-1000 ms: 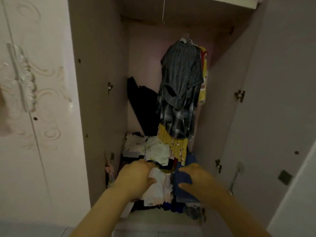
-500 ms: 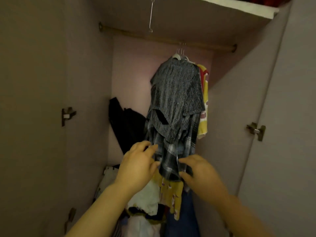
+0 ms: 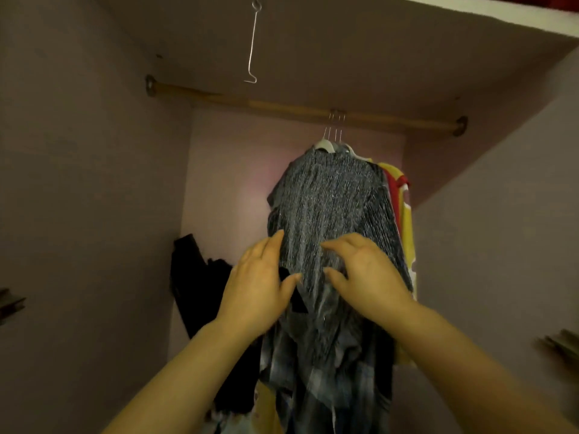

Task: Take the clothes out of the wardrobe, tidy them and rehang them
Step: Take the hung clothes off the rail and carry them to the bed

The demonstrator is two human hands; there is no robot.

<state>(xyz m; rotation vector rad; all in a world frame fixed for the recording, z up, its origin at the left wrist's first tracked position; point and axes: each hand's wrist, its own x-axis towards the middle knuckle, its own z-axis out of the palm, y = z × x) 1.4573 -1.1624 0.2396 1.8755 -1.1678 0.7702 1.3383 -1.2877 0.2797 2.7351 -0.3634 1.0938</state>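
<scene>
The left hand (image 3: 260, 277) and right hand (image 3: 366, 270), loose-fingered and spread, grip nothing and rest against the grey top (image 3: 329, 202), which hangs between and above them. Best they climb to the hangers (image 3: 326, 145) on the rail (image 3: 275, 106) overhead and lift one hook clear rather than tug cloth.

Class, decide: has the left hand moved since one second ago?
Yes. The left hand rose from below the hanging grey shirt to its middle, nearer the rail.

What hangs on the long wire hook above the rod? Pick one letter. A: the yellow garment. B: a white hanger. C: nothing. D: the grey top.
C: the wire hook dangles bare, while the grey top hangs lower down, from the rod.
</scene>
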